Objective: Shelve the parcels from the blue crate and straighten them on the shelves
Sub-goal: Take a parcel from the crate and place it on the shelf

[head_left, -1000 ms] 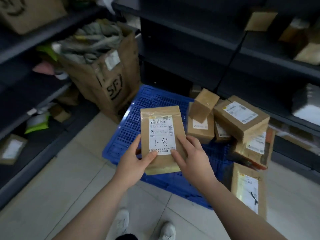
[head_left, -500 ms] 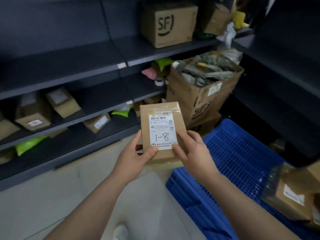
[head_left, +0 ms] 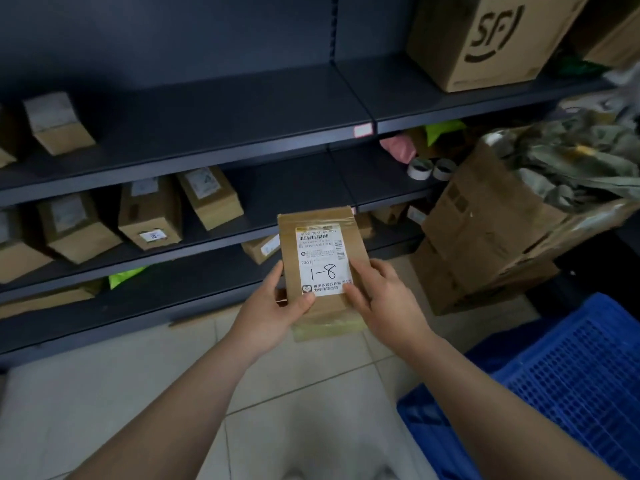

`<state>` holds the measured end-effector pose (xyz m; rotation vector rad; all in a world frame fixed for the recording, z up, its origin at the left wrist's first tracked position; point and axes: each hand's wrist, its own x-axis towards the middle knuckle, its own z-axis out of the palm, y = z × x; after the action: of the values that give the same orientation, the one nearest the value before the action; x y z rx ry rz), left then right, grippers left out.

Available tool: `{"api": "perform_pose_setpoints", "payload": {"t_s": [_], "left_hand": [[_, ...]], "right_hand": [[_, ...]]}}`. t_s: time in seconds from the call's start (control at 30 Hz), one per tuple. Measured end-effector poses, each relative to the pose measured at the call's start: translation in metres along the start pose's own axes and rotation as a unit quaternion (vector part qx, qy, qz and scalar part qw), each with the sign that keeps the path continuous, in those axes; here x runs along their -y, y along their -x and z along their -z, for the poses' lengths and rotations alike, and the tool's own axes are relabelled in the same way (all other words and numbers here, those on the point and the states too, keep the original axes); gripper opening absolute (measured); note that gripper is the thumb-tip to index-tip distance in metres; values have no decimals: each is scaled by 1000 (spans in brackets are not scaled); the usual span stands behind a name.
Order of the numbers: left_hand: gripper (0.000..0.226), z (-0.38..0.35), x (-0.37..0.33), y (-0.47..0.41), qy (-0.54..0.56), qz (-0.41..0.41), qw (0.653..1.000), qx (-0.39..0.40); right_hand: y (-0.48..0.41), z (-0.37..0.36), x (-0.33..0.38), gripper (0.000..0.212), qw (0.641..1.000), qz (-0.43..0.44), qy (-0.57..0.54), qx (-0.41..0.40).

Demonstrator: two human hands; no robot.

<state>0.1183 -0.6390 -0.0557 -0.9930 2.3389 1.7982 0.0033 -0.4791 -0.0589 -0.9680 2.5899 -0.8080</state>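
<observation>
A flat brown parcel (head_left: 318, 237) with a white label marked "1-8" is held upright in front of me. My left hand (head_left: 273, 311) grips its lower left edge, thumb on the label. My right hand (head_left: 384, 301) grips its lower right edge, thumb on the label too. The blue crate (head_left: 568, 386) lies on the floor at the lower right; none of its parcels show. Dark shelves (head_left: 214, 154) stand ahead. Several brown parcels (head_left: 150, 213) lean at odd angles on the middle shelf at the left.
A large SF carton (head_left: 485, 36) sits on the upper shelf at the right. An open brown carton (head_left: 491, 230) stuffed with grey bags stands on the floor beside the crate. Two tape rolls (head_left: 431, 168) and pink and green bags lie on the middle shelf. Pale tiled floor (head_left: 138, 393) is underfoot.
My view has swung left from the blue crate and its parcels toward the shelves. Both hands keep the same hold on the "1-8" parcel.
</observation>
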Motion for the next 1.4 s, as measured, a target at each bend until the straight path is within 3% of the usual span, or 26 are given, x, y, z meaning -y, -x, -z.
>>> {"api": "perform_pose_setpoints", "payload": {"t_s": [0.13,0.27,0.37,0.47,0.8,1.13,1.4], "left_hand": [[84,11,27,-60,32,49,998,-23],[62,14,39,-121,73,53,995,-35],[68,17,49,-170,85,54,994,-45],[55,18,62,-213,101,38,993,-57],[69,35,87,-333,112,18,989,-94],[67,66,112,-427,124,-11,986,-108],[48,79,132,-472,129,-35,984,-120]], "right_hand": [[-66,-36,-12,40,999,18,20,23],[-130,-66,-34,40,998,40,21,38],[-180,-90,-53,41,996,64,43,52],[-227,-111,-70,42,993,93,57,53],[-356,-163,-101,40,984,160,70,39],[-449,-216,-106,35,984,169,62,15],[-493,-234,-99,31,984,172,42,19]]}}
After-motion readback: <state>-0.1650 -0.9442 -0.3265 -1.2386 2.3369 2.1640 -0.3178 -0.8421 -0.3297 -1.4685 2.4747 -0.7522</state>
